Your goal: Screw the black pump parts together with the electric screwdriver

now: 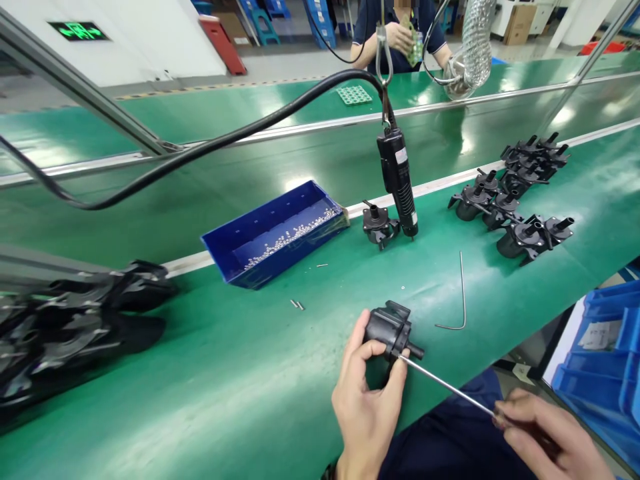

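Observation:
My left hand [367, 393] grips a black plastic housing [387, 327] tilted on its side at the front of the green bench, thumb and fingers around it. In my right hand [550, 427] is the handle end of a screwdriver [450, 387], mostly covered by my fingers. Its long metal shaft runs up to the left, and the tip meets the housing beside a short black spout. A bent hex key [463, 293] lies to the right of the housing. Small metal pins [297, 305] lie on the bench to the left.
A blue bin [275, 233] holds many small metal parts. Near it hangs a black electric screwdriver [399, 180] beside another housing [379, 225]. More housings stand at right [525, 233] and left [85, 320]. Blue crates [595, 367] are lower right. A co-worker [400, 40] sits across.

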Action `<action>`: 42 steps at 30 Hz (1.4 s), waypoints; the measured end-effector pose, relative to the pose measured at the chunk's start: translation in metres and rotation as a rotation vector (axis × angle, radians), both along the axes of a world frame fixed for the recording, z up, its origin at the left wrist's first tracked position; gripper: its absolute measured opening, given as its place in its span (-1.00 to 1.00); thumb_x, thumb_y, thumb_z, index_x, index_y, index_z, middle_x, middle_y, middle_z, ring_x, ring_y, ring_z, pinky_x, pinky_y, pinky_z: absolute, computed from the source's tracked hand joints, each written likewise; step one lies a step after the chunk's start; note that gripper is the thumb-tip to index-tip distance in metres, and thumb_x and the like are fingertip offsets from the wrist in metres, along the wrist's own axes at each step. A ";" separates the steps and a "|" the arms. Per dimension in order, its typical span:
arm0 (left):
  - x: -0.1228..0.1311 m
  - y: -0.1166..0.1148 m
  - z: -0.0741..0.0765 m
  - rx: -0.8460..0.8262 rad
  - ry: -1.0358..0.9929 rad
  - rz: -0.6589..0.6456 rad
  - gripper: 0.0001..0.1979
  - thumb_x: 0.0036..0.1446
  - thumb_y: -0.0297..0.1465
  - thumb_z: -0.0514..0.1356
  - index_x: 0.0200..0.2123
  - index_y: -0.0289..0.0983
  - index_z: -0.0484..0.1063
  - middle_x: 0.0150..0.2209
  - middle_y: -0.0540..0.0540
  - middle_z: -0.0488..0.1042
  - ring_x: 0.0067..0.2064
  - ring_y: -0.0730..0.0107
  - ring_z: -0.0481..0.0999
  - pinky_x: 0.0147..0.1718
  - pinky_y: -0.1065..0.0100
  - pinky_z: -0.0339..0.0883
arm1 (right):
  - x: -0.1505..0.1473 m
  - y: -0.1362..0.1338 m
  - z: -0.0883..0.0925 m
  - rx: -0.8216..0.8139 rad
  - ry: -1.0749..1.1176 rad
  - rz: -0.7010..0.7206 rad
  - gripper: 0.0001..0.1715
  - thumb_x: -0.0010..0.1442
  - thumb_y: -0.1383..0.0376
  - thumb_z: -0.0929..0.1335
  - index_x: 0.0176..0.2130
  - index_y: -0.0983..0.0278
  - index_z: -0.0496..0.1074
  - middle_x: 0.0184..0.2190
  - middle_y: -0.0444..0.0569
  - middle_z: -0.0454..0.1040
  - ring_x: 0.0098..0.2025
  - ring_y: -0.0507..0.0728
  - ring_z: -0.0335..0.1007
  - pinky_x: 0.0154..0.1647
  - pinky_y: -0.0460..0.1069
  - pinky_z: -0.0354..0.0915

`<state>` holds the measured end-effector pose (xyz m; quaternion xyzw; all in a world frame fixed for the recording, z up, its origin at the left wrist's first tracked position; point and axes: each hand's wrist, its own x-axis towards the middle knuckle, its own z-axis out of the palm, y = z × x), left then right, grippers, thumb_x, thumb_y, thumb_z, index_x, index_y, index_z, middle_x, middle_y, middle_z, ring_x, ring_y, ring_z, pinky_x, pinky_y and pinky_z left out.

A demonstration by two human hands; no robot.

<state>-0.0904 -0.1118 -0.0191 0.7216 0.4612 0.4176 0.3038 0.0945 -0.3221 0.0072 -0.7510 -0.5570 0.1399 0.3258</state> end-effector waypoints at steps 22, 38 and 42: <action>0.000 0.000 -0.005 -0.001 -0.059 -0.007 -0.79 0.12 -0.40 0.39 -0.21 -0.18 0.43 0.29 -0.32 0.45 0.28 -0.04 0.49 0.20 -0.07 0.40 | -0.005 0.029 0.018 0.188 -0.450 0.198 -0.82 0.38 0.35 0.38 -0.03 0.34 0.51 -0.46 -0.05 0.63 -0.57 0.11 0.54 -0.51 0.00 0.42; -0.002 -0.004 -0.012 0.006 -0.105 0.028 -0.77 0.10 -0.39 0.42 -0.19 -0.20 0.50 0.27 -0.29 0.48 0.23 0.02 0.55 0.19 0.07 0.47 | 0.007 0.013 0.011 -0.400 0.729 -0.178 -0.50 0.33 -0.08 0.37 0.02 0.18 0.63 -0.10 0.09 0.64 -0.06 0.25 0.57 -0.02 0.07 0.50; -0.002 -0.003 -0.011 0.051 -0.059 0.014 -0.78 0.10 -0.41 0.41 -0.20 -0.18 0.48 0.28 -0.26 0.47 0.26 0.00 0.52 0.23 0.00 0.41 | 0.011 0.017 0.004 -0.442 1.089 -0.071 -0.48 0.32 -0.09 0.40 -0.03 0.27 0.60 -0.48 -0.16 0.36 -0.55 -0.06 0.23 -0.53 -0.13 0.15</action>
